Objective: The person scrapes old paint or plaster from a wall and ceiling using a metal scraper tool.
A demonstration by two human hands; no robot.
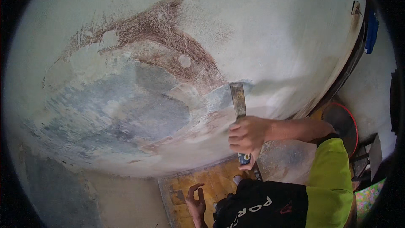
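My right hand point(248, 137) is wrapped round the dark handle of a scraper point(238, 100). Its flat, stained metal blade points up, and the tip lies at a small blue-grey patch point(221, 95) on the pale wall point(270, 29). Whether the blade presses on the wall I cannot tell. Lower down, my left hand point(196, 202) hangs in the air with curled fingers apart and holds nothing. To the left of the blade spreads a large blue-grey patch point(122, 105), with a rough brown area point(168, 33) arching above it.
Yellowish floor tiles point(179, 188) lie below, beside a dusty pale board or surface point(287, 160). At the right are a round red-rimmed object point(356, 131) and a dark stool-like object point(371, 154). A socket with a cord point(355, 7) sits high on the wall's right edge.
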